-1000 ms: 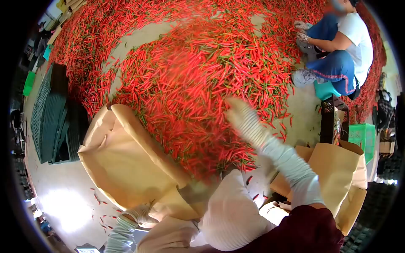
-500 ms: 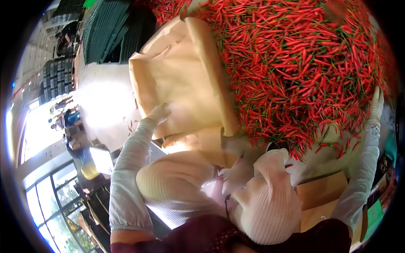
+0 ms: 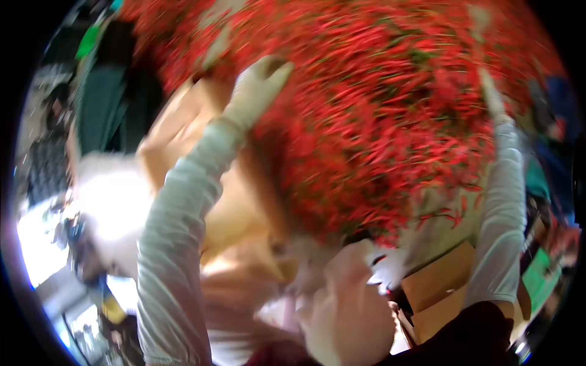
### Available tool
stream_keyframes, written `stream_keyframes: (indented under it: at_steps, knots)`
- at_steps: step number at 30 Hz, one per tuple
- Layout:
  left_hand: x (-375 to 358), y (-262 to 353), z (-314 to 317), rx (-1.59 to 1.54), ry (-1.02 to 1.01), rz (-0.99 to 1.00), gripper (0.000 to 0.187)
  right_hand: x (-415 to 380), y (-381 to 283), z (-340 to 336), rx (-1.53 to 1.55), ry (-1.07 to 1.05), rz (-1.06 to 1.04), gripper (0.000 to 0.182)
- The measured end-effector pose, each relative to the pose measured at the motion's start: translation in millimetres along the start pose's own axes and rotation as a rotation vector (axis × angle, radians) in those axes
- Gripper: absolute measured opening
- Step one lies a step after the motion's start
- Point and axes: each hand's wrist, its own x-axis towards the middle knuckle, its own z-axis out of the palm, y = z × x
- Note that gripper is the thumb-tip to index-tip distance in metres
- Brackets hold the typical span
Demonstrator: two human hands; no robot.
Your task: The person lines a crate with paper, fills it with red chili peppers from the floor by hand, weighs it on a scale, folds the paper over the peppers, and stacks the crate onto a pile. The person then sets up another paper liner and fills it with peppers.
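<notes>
My left hand (image 3: 261, 85), in a pale glove, is raised over the near left edge of a big heap of red chillies (image 3: 366, 122). Its thumb stands apart from the fingers, and no object shows in it. Below its wrist is tan paper (image 3: 229, 201), which looks like the lining of a box; the forearm crosses in front of it. Far to the right, my right hand (image 3: 490, 91), also gloved, reaches along the heap's right side with fingers stretched forward. Chillies lie beside it, and motion blur softens both the heap and that hand.
An open cardboard box (image 3: 439, 283) stands at the lower right, by my right sleeve. Dark green crates (image 3: 101, 110) are stacked at the left. My bent knee (image 3: 348, 299) is at the lower middle. Loose chillies (image 3: 442, 215) lie on the pale floor at the heap's near edge.
My left hand has left the tan paper and moved up to the chilli heap. My right hand has reached farther forward along the heap. The whole view has shifted.
</notes>
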Motion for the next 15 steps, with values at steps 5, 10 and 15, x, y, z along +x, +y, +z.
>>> stream_keyframes:
  at_steps: [5,10,15]
  knots:
    - [54.9,-1.4,83.0,-0.33,-0.095,-0.095,0.114,-24.5,-39.2,38.8,0.208,0.074,0.253,0.097]
    - [30.9,11.4,119.3,-0.758,-0.265,-0.141,0.125,-49.2,-60.8,60.0,0.174,0.004,0.188,0.102]
    - [36.8,14.3,160.3,-0.787,-0.275,-0.04,0.129,-36.0,-9.1,56.9,0.617,-0.09,-0.002,0.098]
